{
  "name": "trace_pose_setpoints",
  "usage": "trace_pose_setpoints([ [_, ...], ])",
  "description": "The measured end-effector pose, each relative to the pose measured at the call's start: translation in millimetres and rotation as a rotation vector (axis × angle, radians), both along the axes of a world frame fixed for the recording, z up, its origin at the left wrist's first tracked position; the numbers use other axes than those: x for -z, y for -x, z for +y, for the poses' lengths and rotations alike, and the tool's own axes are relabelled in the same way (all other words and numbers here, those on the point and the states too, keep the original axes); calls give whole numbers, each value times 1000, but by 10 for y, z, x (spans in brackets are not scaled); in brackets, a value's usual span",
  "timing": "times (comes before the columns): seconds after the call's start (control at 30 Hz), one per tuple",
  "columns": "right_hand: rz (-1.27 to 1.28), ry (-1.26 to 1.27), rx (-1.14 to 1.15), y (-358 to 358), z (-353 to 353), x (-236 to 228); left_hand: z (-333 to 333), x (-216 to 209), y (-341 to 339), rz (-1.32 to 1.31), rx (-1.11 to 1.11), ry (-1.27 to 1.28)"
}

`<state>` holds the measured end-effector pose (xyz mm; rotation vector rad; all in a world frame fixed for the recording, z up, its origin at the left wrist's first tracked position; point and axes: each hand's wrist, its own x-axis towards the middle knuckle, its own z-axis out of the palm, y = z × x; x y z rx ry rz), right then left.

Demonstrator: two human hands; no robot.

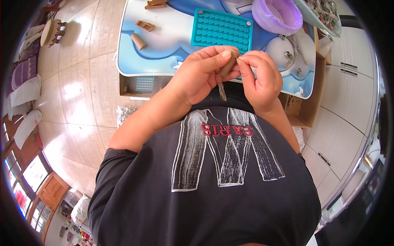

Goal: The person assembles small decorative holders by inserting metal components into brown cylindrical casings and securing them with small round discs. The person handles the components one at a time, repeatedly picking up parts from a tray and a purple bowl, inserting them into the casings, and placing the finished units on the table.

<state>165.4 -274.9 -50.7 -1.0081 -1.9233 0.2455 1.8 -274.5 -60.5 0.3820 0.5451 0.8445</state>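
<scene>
My left hand (201, 67) is closed around a small brown piece (226, 69), which looks rounded and smooth. The thumb lies along its upper side. With thumb and forefinger pinched together, my right hand (262, 78) meets the upper end of that piece. Something thin and tiny shows at those fingertips, too small to name. Below the left fingers hangs a short grey-brown strand bundle (222, 92). Both hands are over the near edge of a blue-and-white table (172, 37).
Beyond my hands lies a teal tray with round pads (221, 30). A purple bowl (279, 16) stands at the back right, by small clear and metallic bits (287, 53). Brown pieces, including a tube (138, 41) and an open-topped one (145, 26), lie left. White cabinets (349, 90) stand right.
</scene>
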Motion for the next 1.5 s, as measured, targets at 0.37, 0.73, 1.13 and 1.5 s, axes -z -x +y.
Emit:
trace_pose_setpoints([
  [0.37,365,474,-140,-17,-26,-35,-13,-65,59,183,16,-3],
  [0.73,929,696,-194,-863,-23,-132,217,-104,515,1148,-653,-696],
  [1.13,839,393,1142,-3242,-621,279,627,127,1011,1832,-157,-1017],
  [1.5,156,277,752,-2297,-258,577,839,13,703,1810,-602,-1073],
])
